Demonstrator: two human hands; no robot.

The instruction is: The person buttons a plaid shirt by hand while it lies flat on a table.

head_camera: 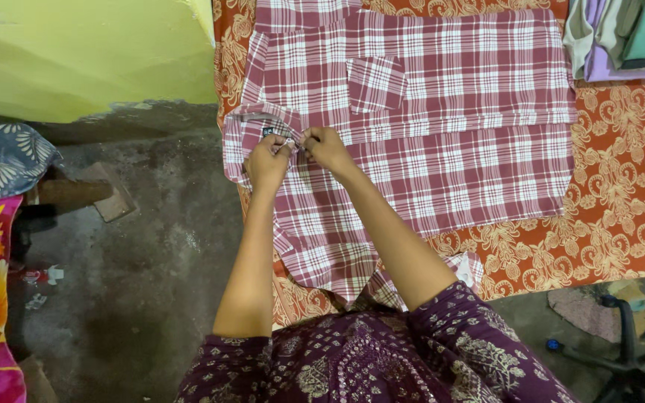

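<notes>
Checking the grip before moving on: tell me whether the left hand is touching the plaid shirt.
Touching. The head view shows the left hand pinching the plaid shirt at the collar, beside the right hand.

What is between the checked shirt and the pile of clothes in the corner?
In the head view, only a bare strip of the orange floral cloth lies between the maroon-and-white checked shirt and the stack of folded pastel clothes.

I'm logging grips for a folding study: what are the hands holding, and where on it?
Both the left hand and right hand pinch the checked shirt at its front opening just below the collar.
</notes>
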